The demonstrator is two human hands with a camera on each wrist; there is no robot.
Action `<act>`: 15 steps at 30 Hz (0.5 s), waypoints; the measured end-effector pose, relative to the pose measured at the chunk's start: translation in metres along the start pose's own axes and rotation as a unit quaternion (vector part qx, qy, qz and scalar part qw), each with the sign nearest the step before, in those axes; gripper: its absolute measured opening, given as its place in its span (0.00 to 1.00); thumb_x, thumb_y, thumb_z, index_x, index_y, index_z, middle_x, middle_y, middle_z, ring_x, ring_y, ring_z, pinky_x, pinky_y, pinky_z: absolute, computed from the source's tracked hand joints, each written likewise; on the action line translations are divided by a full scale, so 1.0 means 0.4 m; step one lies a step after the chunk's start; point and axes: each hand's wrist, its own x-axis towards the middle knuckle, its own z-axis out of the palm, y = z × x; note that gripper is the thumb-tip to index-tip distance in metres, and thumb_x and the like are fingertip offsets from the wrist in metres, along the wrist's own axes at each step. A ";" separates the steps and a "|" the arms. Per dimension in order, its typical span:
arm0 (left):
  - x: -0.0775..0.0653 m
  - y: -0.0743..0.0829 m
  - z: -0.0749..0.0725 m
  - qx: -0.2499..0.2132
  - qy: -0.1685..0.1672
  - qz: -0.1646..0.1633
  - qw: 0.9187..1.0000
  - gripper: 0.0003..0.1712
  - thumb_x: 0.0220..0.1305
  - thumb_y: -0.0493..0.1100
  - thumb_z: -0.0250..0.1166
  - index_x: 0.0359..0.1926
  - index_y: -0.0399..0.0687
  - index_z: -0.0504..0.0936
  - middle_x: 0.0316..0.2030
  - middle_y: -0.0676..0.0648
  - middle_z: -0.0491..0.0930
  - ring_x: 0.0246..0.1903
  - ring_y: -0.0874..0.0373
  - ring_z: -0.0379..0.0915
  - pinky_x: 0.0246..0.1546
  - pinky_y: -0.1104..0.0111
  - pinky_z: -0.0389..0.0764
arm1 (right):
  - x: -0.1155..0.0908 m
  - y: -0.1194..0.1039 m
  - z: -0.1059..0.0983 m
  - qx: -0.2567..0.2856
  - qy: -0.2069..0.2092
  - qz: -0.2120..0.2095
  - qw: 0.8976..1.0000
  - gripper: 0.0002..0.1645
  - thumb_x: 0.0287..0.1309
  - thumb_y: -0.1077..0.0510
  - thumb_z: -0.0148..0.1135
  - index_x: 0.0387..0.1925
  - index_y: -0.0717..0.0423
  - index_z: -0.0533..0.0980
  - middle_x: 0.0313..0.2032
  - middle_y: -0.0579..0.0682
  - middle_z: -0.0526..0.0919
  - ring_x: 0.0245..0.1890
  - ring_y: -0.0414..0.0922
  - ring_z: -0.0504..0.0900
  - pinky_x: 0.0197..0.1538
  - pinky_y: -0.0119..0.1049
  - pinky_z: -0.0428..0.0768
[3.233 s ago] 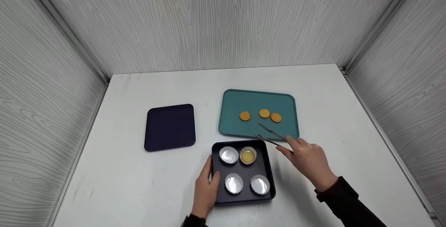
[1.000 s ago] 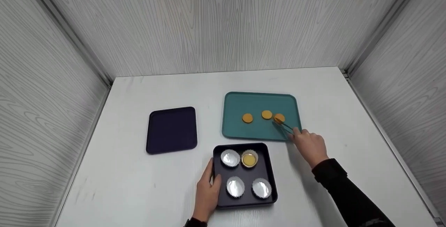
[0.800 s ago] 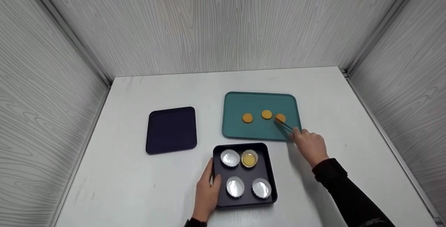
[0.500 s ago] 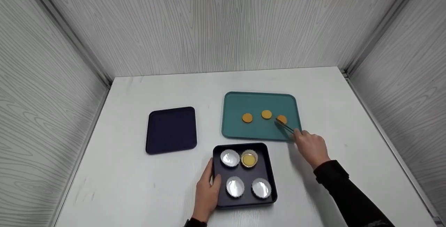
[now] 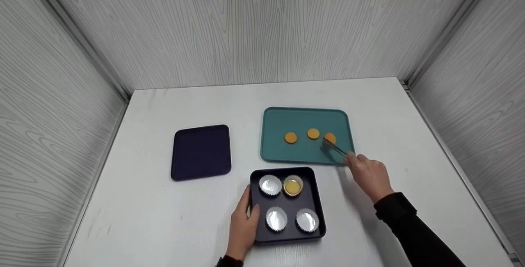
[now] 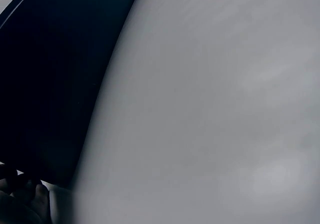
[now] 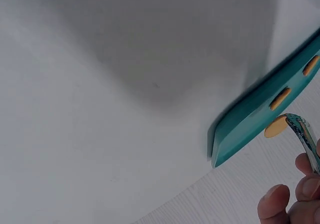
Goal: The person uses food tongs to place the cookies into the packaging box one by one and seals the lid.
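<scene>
My left hand [image 5: 243, 224] grips the left side of a square dark baking pan [image 5: 287, 239], thumb at the rim and fingers along the outer wall. In the pan stand several silver cupcake liners [image 5: 276, 219]; the back right one [image 5: 293, 186] contains a yellow disc. My right hand [image 5: 370, 176] holds metal tongs [image 5: 334, 147] over the teal tray [image 5: 272, 119]. The tongs' tips close on the rightmost round orange biscuit [image 5: 330, 138]; the right wrist view shows this biscuit [image 7: 276, 126] tilted at the tips. Two more biscuits, one at left [image 5: 291, 138] and one in the middle [image 5: 313, 133], lie flat on the tray.
A flat, dark purple square tray [image 5: 201, 153] lies on the white table [image 5: 143, 201], left of the teal tray. The baking pan sits close in front of the teal tray. Pale wood-grain panels [image 5: 254, 29] enclose the back and both sides.
The right hand has moved the tongs forward from the teal tray's front edge to the rightmost biscuit, and their spread arms have closed. The left hand stays on the pan.
</scene>
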 end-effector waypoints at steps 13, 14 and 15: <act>-0.001 0.005 -0.001 0.002 0.002 -0.006 1.000 0.33 0.65 0.39 0.56 0.70 0.50 0.58 0.66 0.53 0.60 0.63 0.61 0.57 0.64 0.68 0.58 | 0.014 -0.058 -0.048 0.022 0.070 -0.067 0.995 0.16 0.51 0.59 0.67 0.41 0.64 0.79 0.18 0.54 0.75 0.08 0.44 0.68 0.08 0.36 0.66; 0.000 0.005 0.000 0.002 0.002 -0.007 1.000 0.33 0.66 0.39 0.56 0.70 0.50 0.58 0.66 0.53 0.60 0.63 0.61 0.57 0.64 0.69 0.58 | 0.016 -0.064 -0.052 0.022 0.076 -0.073 0.994 0.16 0.52 0.59 0.66 0.41 0.64 0.79 0.19 0.54 0.75 0.08 0.44 0.69 0.08 0.37 0.66; 0.000 0.005 0.000 0.001 0.001 -0.007 1.000 0.33 0.66 0.39 0.56 0.70 0.50 0.58 0.66 0.53 0.60 0.63 0.61 0.56 0.64 0.69 0.58 | 0.019 -0.071 -0.056 0.023 0.084 -0.078 0.993 0.16 0.52 0.58 0.66 0.41 0.64 0.79 0.19 0.54 0.76 0.07 0.44 0.69 0.08 0.36 0.66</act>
